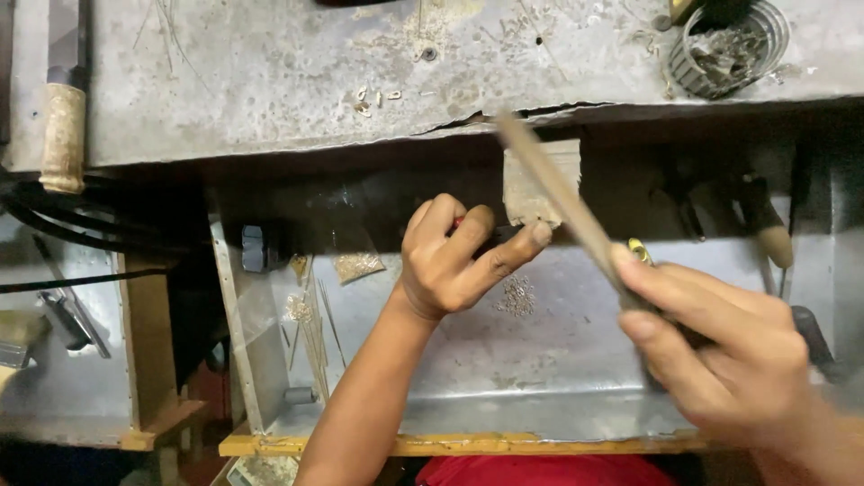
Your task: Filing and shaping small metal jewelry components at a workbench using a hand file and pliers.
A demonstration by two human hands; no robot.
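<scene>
With our left hand [450, 261] pinching the small piece against the peg [538, 193] and our right hand [720, 342] gripping the file [562, 202], we should stroke evenly, clear of the fingertips.

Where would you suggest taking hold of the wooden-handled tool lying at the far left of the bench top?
Grip the wooden-handled tool by its pale rounded handle, coming down from above with fingers across its width. It lies flat on the bench top, the handle's near end at the front edge, and its dark metal shaft runs away out of view.
</scene>
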